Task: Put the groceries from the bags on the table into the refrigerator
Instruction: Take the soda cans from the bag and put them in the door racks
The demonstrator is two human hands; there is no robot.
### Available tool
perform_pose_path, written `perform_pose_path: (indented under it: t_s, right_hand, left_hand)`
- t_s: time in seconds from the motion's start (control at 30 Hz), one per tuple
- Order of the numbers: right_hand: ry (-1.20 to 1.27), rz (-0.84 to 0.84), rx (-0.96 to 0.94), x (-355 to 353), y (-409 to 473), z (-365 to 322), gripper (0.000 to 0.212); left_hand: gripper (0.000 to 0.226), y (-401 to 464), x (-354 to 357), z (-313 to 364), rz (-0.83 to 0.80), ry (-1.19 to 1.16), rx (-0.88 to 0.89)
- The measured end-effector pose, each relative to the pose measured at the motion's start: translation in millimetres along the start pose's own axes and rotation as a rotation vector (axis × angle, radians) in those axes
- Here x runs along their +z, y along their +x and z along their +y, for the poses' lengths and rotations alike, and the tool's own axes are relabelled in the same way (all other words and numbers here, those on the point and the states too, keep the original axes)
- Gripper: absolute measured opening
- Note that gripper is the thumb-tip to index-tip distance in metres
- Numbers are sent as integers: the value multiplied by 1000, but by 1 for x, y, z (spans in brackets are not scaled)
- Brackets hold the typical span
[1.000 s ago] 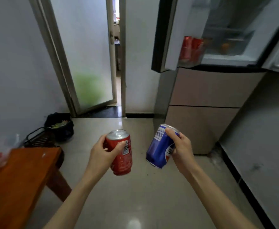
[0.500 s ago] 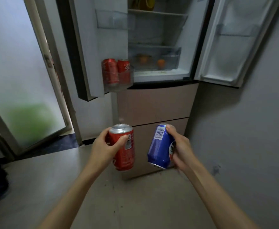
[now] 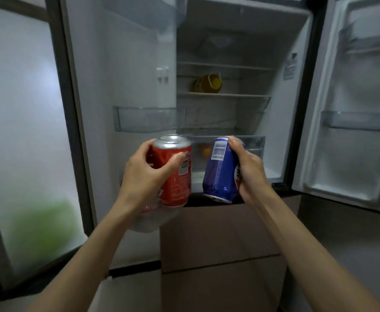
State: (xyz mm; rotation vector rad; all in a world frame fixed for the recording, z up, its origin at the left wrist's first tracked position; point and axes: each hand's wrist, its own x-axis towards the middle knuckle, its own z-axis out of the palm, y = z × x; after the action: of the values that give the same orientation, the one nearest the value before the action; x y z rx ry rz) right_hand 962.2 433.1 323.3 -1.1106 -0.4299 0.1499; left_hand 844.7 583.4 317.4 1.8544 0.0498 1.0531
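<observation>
My left hand [image 3: 147, 174] grips a red soda can [image 3: 176, 176], held upright in front of the lower bin of the left refrigerator door. My right hand [image 3: 251, 170] grips a blue soda can [image 3: 219, 174], tilted slightly, just before the open refrigerator [image 3: 274, 109]. Both refrigerator doors stand open. A yellow container [image 3: 209, 83] sits on a middle shelf. Orange fruit [image 3: 206, 150] shows in the clear drawer behind the cans. The lower door bin [image 3: 148, 224] is mostly hidden by my left hand and arm.
The left door's middle bin [image 3: 146, 119] and the right door's bin [image 3: 358, 121] look bare. A frosted glass door [image 3: 24, 136] stands at the left. Brown lower drawers [image 3: 218, 239] sit under the open compartment. A grey wall lies at the far right.
I have come closer to the refrigerator and both cans have risen toward its open compartment. The table and floor have dropped out of view.
</observation>
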Motion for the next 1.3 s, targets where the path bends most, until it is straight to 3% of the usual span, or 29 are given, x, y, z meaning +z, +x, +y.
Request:
perform_pose_path:
  t_s: [0.13,0.33,0.53,0.63,0.73,0.87,1.03,1.17,1.3]
  right_hand:
    - [104,-72,-72,31,59,-33,35]
    - [233,-261,-172,74,132,-80,27]
    - [216,-427,-195,117,177,-91,26]
    - [100,-466,-211,130,190,-79,31]
    - [-45,-493,-264,135,199,-64,50]
    - [-164,-535,-358,131,203,-55,36]
    - [-258,-585,-383,129,205,-47,31]
    - [-380,-560,-412,128,204,-38,65]
    - [-404,-580,-451,128,204,-33,58]
  left_hand:
    - [58,60,-1,34,109,60,153]
    - [41,126,-9,80,256,149,247]
    - [55,168,-5,80,471,500,287]
    - [62,175,-2,70,505,645,197]
    - [58,175,-3,58,501,741,50]
    - [55,178,-3,42,458,790,-88]
    - [51,179,-5,36,456,878,-158]
    - [46,177,-5,39,432,914,-188]
    - [48,174,-5,43,435,967,-217]
